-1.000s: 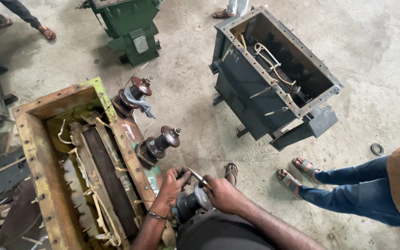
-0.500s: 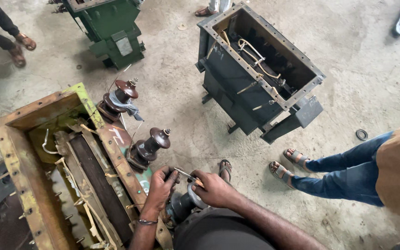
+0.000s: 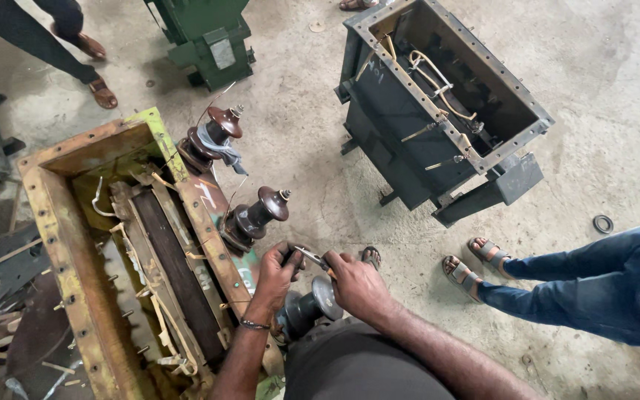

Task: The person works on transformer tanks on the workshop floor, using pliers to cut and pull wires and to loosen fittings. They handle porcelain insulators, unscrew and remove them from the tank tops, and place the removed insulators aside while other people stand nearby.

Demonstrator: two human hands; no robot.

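Standing open on the concrete floor [image 3: 616,89] were two lidless tanks: a rusty yellow tank [image 3: 53,244] with its dark core [image 3: 179,274] showing inside, right under the person, and well apart from it a dark tank [image 3: 379,118] with loose leads [image 3: 438,81] hanging in it. The yellow tank's near wall carried three brown bushings, sticking outward so they could be got at from the side; the far one [image 3: 212,137] had rag tied round it, the middle bushing [image 3: 255,215] was bare, and the near bushing [image 3: 309,307] lay just below the person's hands. The left hand [image 3: 279,270] was closed round one end of a slim metal tool [image 3: 311,257], and the right hand [image 3: 357,285] was closed on its other end, the pair meeting just above the near bushing, it seemed, to bear on its tip. I could not tell what kind of tool it was. A bystander's sandalled feet [image 3: 475,263] waited near, and a small ring [image 3: 603,223] lay on the floor beyond them.
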